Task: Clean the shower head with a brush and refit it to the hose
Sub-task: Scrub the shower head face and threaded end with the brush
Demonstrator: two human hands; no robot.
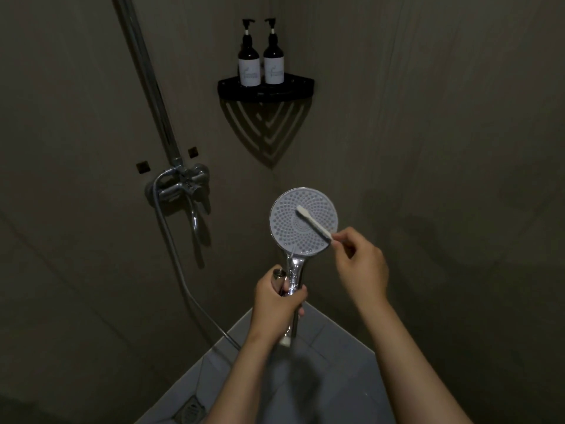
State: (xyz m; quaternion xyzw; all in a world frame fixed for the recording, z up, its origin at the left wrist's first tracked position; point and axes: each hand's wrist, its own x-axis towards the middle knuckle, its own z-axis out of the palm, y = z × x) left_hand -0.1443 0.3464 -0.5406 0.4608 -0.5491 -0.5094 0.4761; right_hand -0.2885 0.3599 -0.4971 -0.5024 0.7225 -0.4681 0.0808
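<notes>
Chrome handle (295,270) sits in the left hand (276,306), low in the middle of the frame; the fingers curl round it and stand the head (287,228) upright, its round face turned up to the camera, which I judge is meant to lay every nozzle open to the brush (313,222). At the top of that same fist, beside the handle, shows a threaded metal nut (278,274); it looks like the hose's free end, gripped along with the handle so it is ready for refitting, though I cannot be sure. The handle's white lower end pokes bare below the fist, so the head appears to be off the hose (171,240); scrubbing is the step in hand, and refitting is not yet done.

Just right of centre, the right hand (362,267) pinches the brush's near end between thumb and fingertips at the face's lower-right rim; the brush lies slantwise across the face, tip past the middle; so light a pinch suits short strokes.

Further out, the hose drops from the mixer (183,185) at middle left toward the left forearm; a corner shelf (299,87) at upper middle carries two bottles (249,62); a drain (191,411) shows at the bottom edge.
</notes>
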